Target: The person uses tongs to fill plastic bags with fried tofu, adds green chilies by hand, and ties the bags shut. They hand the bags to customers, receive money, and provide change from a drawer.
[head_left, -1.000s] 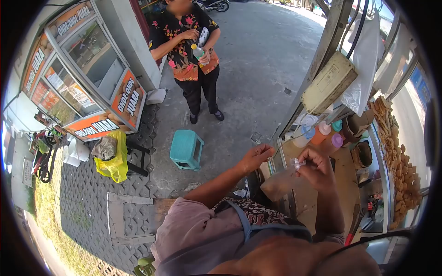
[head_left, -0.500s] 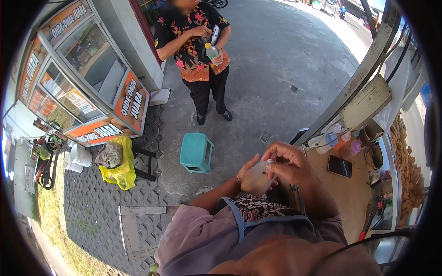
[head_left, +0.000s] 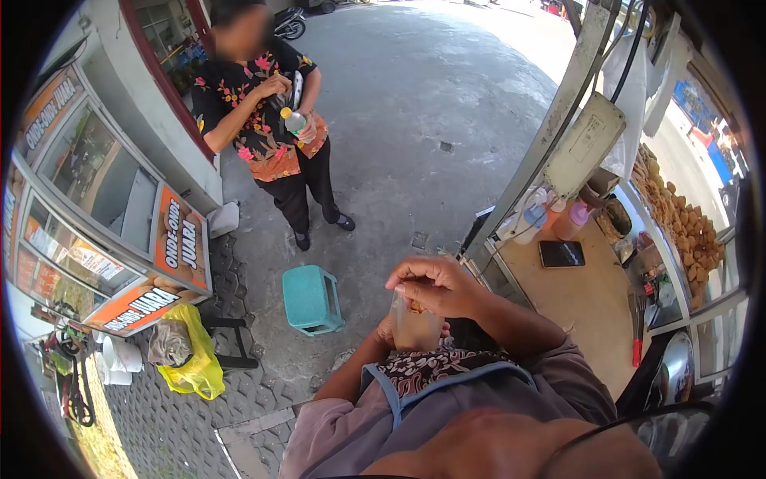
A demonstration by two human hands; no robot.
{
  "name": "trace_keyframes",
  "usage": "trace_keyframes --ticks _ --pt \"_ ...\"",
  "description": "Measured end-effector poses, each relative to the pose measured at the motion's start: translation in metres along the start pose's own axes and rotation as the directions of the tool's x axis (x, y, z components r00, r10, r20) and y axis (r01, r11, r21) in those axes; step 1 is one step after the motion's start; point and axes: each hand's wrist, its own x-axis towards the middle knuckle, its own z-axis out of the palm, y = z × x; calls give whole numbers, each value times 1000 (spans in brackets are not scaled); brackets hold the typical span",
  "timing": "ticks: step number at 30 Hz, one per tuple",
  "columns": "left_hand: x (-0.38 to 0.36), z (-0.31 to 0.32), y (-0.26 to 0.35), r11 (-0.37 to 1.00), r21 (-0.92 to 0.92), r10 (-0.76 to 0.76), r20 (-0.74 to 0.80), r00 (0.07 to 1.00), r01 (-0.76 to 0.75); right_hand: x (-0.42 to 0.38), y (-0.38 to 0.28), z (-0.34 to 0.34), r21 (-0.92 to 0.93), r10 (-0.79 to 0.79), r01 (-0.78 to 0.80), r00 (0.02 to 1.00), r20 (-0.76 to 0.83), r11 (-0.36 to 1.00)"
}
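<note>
In front of my apron, my left hand is wrapped around a small translucent plastic bag. Its lower part looks pale brown, and orange-brown bits show near the mouth. I cannot make out the contents exactly. My right hand is over the top of the bag, thumb and fingers pinched together at its upper edge. Most of the left fingers are hidden behind the bag.
A person stands ahead, holding a bottle. A turquoise stool is nearby. At left are a glass display case and a yellow bag. On the right counter lie a phone and red-handled tongs.
My view has turned, so the counter and fried food show more. The bag has gone from tilted to more upright, and my right hand has moved from its side to above its mouth.
</note>
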Motion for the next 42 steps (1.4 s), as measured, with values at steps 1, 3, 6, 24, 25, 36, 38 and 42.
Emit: trace_keyframes --ticks 1,3,6,24,25,36,38,42 --pt "-1 5 1 1000 -3 -14 -31 999 14 0 1 1 16 -7 7 1000 -20 1000" --pt "-2 15 2 999 -11 -32 -97 995 31 -1 -1 -2 -24 -4 3 999 -33 1000" --pt "1 9 1 999 -40 -25 -24 999 24 -2 0 -2 -24 1 -2 999 -32 1000" --pt "20 13 -19 971 75 217 134 967 -229 -25 -21 -12 -5 66 -65 995 78 998" --pt "24 12 -21 974 78 203 128 971 -214 -27 -20 -14 -8 54 -53 994 91 999" --pt "52 41 -49 978 -57 205 83 975 -201 -62 -29 -34 -3 104 -104 992 67 995" --pt "55 43 -55 978 -67 203 75 976 -198 -67 -30 -37 2 118 -119 989 93 993" --pt "55 52 -64 970 -75 238 97 967 -231 -74 -28 -38 43 47 -54 987 155 998"
